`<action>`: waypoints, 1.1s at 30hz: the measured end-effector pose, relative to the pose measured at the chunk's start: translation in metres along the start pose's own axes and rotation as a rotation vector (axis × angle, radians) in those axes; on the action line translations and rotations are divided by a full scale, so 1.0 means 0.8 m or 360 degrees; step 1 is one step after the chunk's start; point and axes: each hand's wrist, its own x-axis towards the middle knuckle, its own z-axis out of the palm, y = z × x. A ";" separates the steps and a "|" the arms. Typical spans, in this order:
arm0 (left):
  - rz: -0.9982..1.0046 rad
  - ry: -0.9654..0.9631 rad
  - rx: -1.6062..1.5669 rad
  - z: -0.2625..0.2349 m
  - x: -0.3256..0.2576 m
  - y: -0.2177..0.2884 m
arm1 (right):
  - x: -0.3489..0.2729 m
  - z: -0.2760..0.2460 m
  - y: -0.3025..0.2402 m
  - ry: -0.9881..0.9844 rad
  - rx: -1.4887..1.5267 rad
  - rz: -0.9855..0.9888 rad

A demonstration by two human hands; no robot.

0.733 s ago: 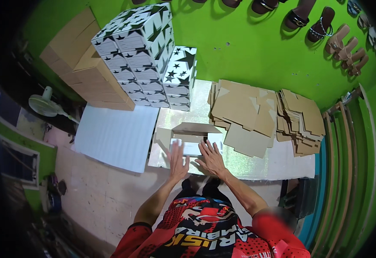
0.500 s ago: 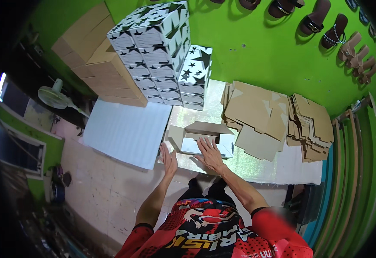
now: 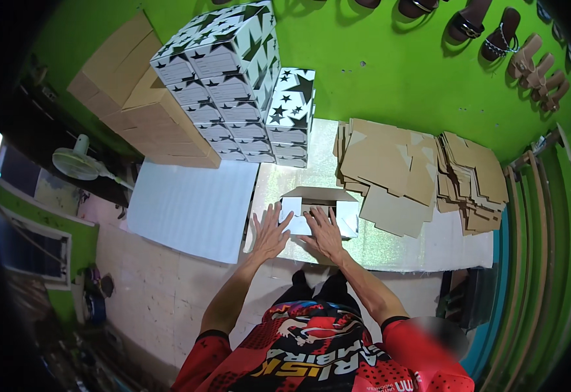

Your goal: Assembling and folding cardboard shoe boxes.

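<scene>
A person in a red and black shirt is standing at the near edge of a bench, and a small open box is sitting near that edge, in front of the body. Its white inner faces are showing at the left and right ends, and its brown far flap is standing up behind the opening. The left hand is lying open at the box's left end, its fingers spreading apart; whether the fingertips are touching the white end piece cannot be told. The right hand is resting over the near side, its fingers fanning apart and reaching across the opening, clamping on nothing. The two hands are staying apart, the box lying between and beneath them. To the right, flattened cardboard pieces are overlapping in a pile, and a second cardboard pile is lying farther right. On the far left, star-patterned boxes are rising in a tall stack, with a shorter stack standing just beside it on the right. Larger brown cartons are leaning at its left, above a white sheet.
</scene>
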 end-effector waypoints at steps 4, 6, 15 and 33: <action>0.0030 -0.0003 0.0108 0.005 0.008 -0.001 | 0.003 0.003 0.002 0.0015 0.0016 -0.0019; 0.0037 -0.0022 0.0140 0.008 0.008 -0.002 | 0.002 0.002 0.000 -0.0003 0.0008 -0.0009; -0.0076 -0.0053 0.0034 0.015 0.006 0.004 | 0.002 -0.001 0.009 0.0006 -0.0012 -0.0007; 0.0077 0.0193 0.0161 0.032 0.004 0.040 | 0.013 -0.091 0.055 0.0502 0.0215 0.0065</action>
